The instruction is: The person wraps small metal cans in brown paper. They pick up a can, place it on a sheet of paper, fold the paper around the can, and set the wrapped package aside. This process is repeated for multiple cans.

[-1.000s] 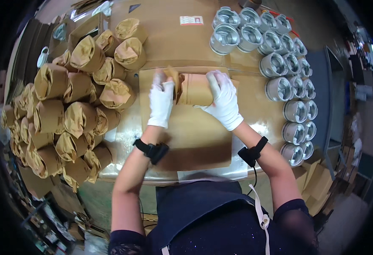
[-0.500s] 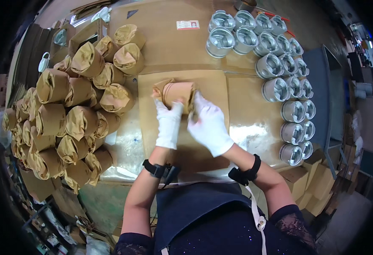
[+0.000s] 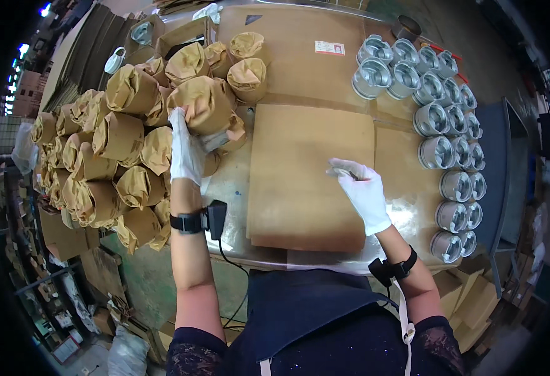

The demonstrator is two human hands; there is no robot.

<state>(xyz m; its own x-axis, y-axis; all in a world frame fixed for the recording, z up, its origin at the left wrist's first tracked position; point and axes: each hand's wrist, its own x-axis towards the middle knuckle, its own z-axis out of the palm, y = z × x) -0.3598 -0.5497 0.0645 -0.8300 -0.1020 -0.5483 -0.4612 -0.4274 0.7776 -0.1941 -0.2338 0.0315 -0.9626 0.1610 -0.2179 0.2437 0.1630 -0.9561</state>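
Cardboard-covered bench — left hand clamps a paper-wrapped bundle at the pile's edge, right hand hovers loosely open, empty. Bundle looks heavy, crinkly — grip the body, not the twisted end.

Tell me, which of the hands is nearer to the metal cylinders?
Right. The right hand hovers over the brown paper sheet beside the metal cylinders; the left hand touches a wrapped bundle opposite.
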